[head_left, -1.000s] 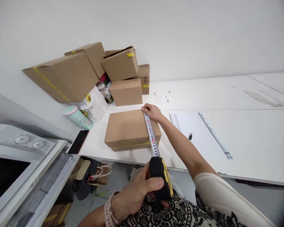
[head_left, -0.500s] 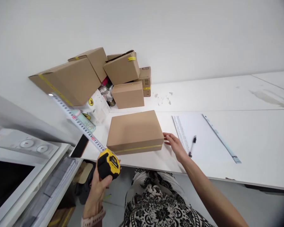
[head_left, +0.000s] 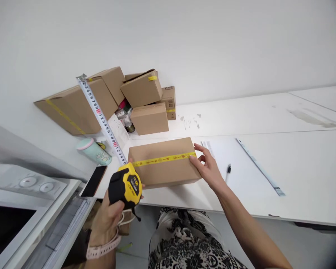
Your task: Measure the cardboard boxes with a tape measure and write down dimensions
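Observation:
My left hand is closed round a yellow and black tape measure, whose white blade sticks out far to the upper left. A closed cardboard box lies in front of me, tipped so that its side with a yellow tape strip faces up. My right hand grips the box's right end, with the thumb on the tape strip. The left fingers are partly hidden behind the tape measure, near the box's left end.
Several cardboard boxes are stacked against the wall at the back left. A mint tumbler lies by a black phone. On the right are paper, a pen and a pale blue strip. A white appliance stands at far left.
The box has been tipped, turning its taped side upward. My right hand has moved from beside the box to gripping its end. The tape measure's blade has swung more upright.

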`<state>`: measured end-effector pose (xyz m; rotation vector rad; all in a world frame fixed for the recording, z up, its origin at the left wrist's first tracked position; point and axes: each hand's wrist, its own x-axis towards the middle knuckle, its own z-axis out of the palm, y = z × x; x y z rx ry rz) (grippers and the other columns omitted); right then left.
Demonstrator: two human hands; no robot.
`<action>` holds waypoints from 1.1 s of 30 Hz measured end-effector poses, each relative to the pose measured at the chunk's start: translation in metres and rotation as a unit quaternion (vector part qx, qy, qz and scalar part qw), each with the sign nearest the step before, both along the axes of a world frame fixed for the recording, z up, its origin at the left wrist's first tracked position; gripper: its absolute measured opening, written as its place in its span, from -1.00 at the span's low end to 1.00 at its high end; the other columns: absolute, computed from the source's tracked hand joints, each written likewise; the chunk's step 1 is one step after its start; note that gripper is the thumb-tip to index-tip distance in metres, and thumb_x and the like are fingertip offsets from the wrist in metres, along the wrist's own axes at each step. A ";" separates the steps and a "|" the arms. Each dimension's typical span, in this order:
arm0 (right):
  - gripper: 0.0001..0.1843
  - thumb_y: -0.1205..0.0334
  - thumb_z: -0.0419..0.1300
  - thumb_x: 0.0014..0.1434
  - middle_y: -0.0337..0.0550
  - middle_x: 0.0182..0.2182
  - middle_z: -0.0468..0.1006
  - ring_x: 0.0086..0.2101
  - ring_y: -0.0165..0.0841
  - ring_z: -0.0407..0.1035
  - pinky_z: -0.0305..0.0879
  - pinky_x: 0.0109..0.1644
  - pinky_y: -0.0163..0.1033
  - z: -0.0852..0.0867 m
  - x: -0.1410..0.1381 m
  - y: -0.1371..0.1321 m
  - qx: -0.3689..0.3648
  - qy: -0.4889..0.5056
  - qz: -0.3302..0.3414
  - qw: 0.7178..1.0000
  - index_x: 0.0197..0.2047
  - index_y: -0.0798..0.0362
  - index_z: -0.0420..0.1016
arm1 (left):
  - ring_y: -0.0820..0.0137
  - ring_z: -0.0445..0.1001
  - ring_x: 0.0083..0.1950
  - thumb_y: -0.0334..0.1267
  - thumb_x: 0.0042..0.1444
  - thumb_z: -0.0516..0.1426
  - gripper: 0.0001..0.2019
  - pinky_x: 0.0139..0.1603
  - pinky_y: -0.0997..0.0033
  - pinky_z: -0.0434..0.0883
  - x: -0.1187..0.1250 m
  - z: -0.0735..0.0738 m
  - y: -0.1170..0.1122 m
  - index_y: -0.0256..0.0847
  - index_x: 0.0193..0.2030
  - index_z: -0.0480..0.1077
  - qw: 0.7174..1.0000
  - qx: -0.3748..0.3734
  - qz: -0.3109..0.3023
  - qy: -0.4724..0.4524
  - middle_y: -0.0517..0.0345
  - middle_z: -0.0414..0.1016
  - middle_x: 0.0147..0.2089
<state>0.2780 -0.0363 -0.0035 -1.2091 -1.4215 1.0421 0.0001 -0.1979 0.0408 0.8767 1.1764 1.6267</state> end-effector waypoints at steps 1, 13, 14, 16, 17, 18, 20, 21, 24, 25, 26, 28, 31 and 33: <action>-0.34 -0.09 0.24 0.18 -0.03 0.22 0.41 -0.35 -0.37 0.31 0.41 -0.15 -0.06 -0.001 -0.005 0.009 0.006 -0.003 -0.012 1.000 0.30 -0.09 0.34 | -0.11 0.60 0.04 -0.02 -0.22 0.49 -0.10 -0.16 0.07 0.66 0.011 0.001 0.000 -0.07 0.32 0.36 1.000 -0.015 -0.016 -0.011 -0.13 0.55 0.17; -0.55 0.10 0.05 0.27 0.01 0.19 0.51 0.17 -0.15 0.35 0.29 0.23 0.03 0.008 -0.034 0.110 0.113 0.009 -0.022 0.993 0.14 0.03 0.53 | 0.13 0.62 -0.13 0.17 0.04 0.34 -0.35 -0.35 0.32 0.58 0.095 -0.010 -0.012 -0.17 0.18 0.41 0.923 -0.177 -0.313 -0.139 -0.14 0.53 0.02; -0.57 0.10 0.04 0.29 0.00 0.18 0.54 0.19 -0.15 0.34 0.26 0.26 0.03 0.012 -0.034 0.116 0.121 0.003 -0.011 0.993 0.10 0.03 0.56 | 0.13 0.63 -0.15 0.18 0.04 0.33 -0.36 -0.37 0.32 0.58 0.096 -0.010 -0.009 -0.19 0.14 0.42 0.923 -0.183 -0.308 -0.138 -0.12 0.54 -0.02; -0.59 0.11 0.03 0.31 -0.01 0.14 0.58 0.18 -0.15 0.37 0.26 0.28 0.02 0.019 -0.036 0.126 0.120 -0.010 0.018 0.993 0.03 0.05 0.61 | 0.13 0.63 -0.17 0.23 0.05 0.31 -0.37 -0.39 0.32 0.57 0.096 -0.012 -0.005 -0.23 0.08 0.43 0.924 -0.197 -0.298 -0.139 -0.11 0.54 -0.08; -0.60 0.12 0.03 0.31 -0.01 0.12 0.60 0.16 -0.15 0.40 0.27 0.27 0.01 0.022 -0.038 0.131 0.112 -0.016 0.035 0.993 0.01 0.05 0.63 | 0.13 0.63 -0.19 0.24 0.05 0.30 -0.36 -0.41 0.32 0.56 0.096 -0.013 -0.003 -0.24 0.07 0.43 0.923 -0.202 -0.295 -0.140 -0.12 0.54 -0.09; -0.61 0.13 0.04 0.31 -0.02 0.11 0.62 0.13 -0.16 0.43 0.29 0.25 -0.01 0.024 -0.040 0.136 0.101 -0.021 0.049 0.993 0.00 0.05 0.64 | 0.13 0.63 -0.19 0.26 0.05 0.30 -0.36 -0.42 0.33 0.56 0.096 -0.014 -0.003 -0.24 0.07 0.43 0.923 -0.207 -0.293 -0.142 -0.12 0.54 -0.08; -0.63 0.15 0.07 0.29 -0.04 0.05 0.65 0.06 -0.18 0.48 0.35 0.18 -0.06 0.026 -0.046 0.144 0.075 -0.030 0.069 0.994 -0.02 0.06 0.65 | 0.13 0.63 -0.20 0.26 0.04 0.30 -0.34 -0.43 0.33 0.55 0.098 -0.014 -0.002 -0.24 0.07 0.43 0.922 -0.211 -0.291 -0.143 -0.12 0.54 -0.06; -0.64 0.15 0.10 0.28 -0.04 -0.01 0.67 0.02 -0.18 0.51 0.38 0.13 -0.08 0.026 -0.050 0.147 0.061 -0.035 0.075 0.995 -0.04 0.06 0.66 | 0.13 0.63 -0.19 0.27 0.03 0.30 -0.34 -0.44 0.33 0.54 0.099 -0.014 -0.003 -0.24 0.07 0.43 0.922 -0.210 -0.292 -0.143 -0.12 0.53 -0.07; -0.69 0.10 0.16 0.23 -0.08 -0.26 0.71 -0.17 -0.20 0.55 0.42 -0.07 -0.16 0.025 -0.061 0.156 0.031 -0.070 0.088 0.993 -0.21 0.07 0.69 | 0.12 0.61 -0.15 0.25 0.06 0.30 -0.35 -0.39 0.30 0.55 0.103 -0.008 -0.007 -0.21 0.11 0.42 0.922 -0.209 -0.297 -0.134 -0.10 0.52 -0.06; -0.70 0.09 0.18 0.21 -0.11 -0.34 0.69 -0.24 -0.22 0.54 0.41 -0.14 -0.19 0.024 -0.063 0.158 0.024 -0.084 0.094 0.992 -0.28 0.08 0.69 | 0.12 0.61 -0.13 0.23 0.07 0.30 -0.35 -0.35 0.29 0.55 0.104 -0.004 -0.010 -0.20 0.14 0.40 0.920 -0.214 -0.300 -0.130 -0.09 0.52 -0.05; -0.71 0.08 0.20 0.18 -0.13 -0.41 0.66 -0.30 -0.24 0.52 0.39 -0.20 -0.21 0.023 -0.066 0.159 0.018 -0.094 0.099 0.990 -0.33 0.08 0.68 | 0.13 0.60 -0.11 0.20 0.09 0.30 -0.35 -0.30 0.28 0.55 0.105 0.000 -0.014 -0.17 0.19 0.38 0.917 -0.222 -0.304 -0.129 -0.09 0.52 -0.03; -0.73 0.08 0.25 0.13 -0.16 -0.48 0.62 -0.37 -0.28 0.47 0.34 -0.28 -0.25 0.022 -0.068 0.159 0.005 -0.098 0.109 0.989 -0.41 0.09 0.65 | 0.15 0.59 -0.06 0.16 0.11 0.31 -0.30 -0.22 0.29 0.53 0.107 0.008 -0.021 -0.10 0.30 0.30 0.907 -0.249 -0.310 -0.136 -0.07 0.53 0.01; -0.75 0.08 0.29 0.07 -0.18 -0.50 0.60 -0.42 -0.34 0.43 0.30 -0.34 -0.29 0.020 -0.068 0.157 -0.014 -0.076 0.128 0.989 -0.46 0.09 0.61 | 0.15 0.59 -0.01 0.14 0.10 0.32 -0.19 -0.17 0.29 0.51 0.110 0.015 -0.029 0.00 0.42 0.15 0.895 -0.274 -0.312 -0.160 -0.06 0.53 0.08; -0.76 0.08 0.30 0.06 -0.19 -0.51 0.58 -0.44 -0.36 0.41 0.28 -0.35 -0.30 0.020 -0.068 0.156 -0.021 -0.065 0.137 0.988 -0.46 0.10 0.60 | 0.12 0.59 -0.01 0.15 0.09 0.32 -0.14 -0.14 0.23 0.52 0.112 0.017 -0.030 -0.01 0.44 0.11 0.894 -0.274 -0.315 -0.164 -0.07 0.54 0.08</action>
